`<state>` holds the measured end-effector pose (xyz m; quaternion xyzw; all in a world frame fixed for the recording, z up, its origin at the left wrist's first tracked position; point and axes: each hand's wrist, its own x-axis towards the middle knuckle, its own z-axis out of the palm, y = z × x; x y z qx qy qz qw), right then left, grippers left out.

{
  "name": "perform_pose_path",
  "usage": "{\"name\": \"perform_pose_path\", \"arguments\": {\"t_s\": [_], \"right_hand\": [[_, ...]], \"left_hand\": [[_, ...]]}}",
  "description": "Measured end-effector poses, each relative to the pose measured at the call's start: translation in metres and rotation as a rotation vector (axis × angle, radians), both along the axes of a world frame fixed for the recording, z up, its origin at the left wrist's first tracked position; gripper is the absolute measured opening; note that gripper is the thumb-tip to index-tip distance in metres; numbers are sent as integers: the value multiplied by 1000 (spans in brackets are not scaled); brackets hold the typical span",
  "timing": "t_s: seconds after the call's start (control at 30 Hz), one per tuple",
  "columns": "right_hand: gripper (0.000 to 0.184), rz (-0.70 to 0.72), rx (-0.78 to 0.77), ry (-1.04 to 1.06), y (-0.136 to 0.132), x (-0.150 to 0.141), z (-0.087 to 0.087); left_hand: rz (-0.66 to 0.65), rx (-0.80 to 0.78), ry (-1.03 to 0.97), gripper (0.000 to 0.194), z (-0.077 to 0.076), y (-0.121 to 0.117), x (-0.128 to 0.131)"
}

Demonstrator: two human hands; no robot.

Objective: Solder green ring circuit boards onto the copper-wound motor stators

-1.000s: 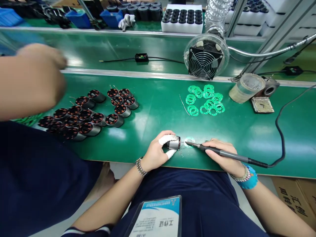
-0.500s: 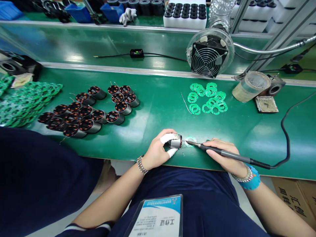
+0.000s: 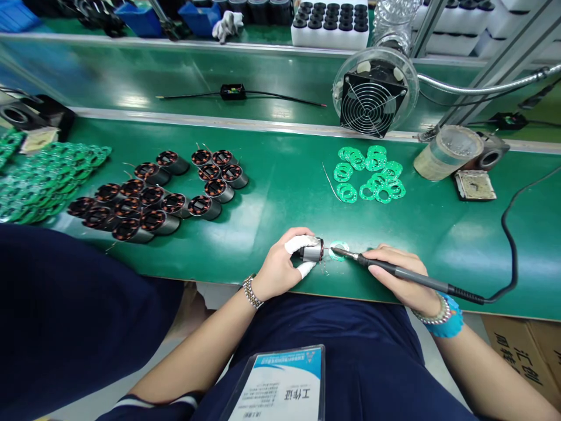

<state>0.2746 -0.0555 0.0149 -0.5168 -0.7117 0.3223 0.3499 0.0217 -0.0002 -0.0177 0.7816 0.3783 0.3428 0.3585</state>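
Observation:
My left hand (image 3: 287,260), with white finger cots on thumb and forefinger, grips a motor stator (image 3: 312,251) lying on its side, its copper end facing right. Thin wires stick out of that end. Just beside it, a ring-shaped green circuit board (image 3: 339,250) rests on the bench. My right hand (image 3: 401,275) is closed round the handle of a soldering iron (image 3: 398,271), whose tip lies over the board's left part, close to a stator wire. Whether tip and wire touch is too small to tell.
Several stators (image 3: 153,199) stand at the left, near a heap of green boards (image 3: 52,181). More ring boards (image 3: 379,172) and a solder wire (image 3: 331,181) lie ahead. A fume fan (image 3: 370,105), a cup (image 3: 447,153) and a sponge tray (image 3: 475,185) are behind. The iron's cord (image 3: 511,251) loops right.
The soldering iron's tip has shifted very slightly right over the board. My left hand and the stator stay almost in place.

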Motion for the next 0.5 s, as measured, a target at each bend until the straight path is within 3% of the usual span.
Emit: {"name": "perform_pose_path", "arguments": {"t_s": [0.5], "right_hand": [[18, -99, 145, -25, -4, 1, -5]], "left_hand": [[8, -36, -14, 32, -2, 0, 0]]}}
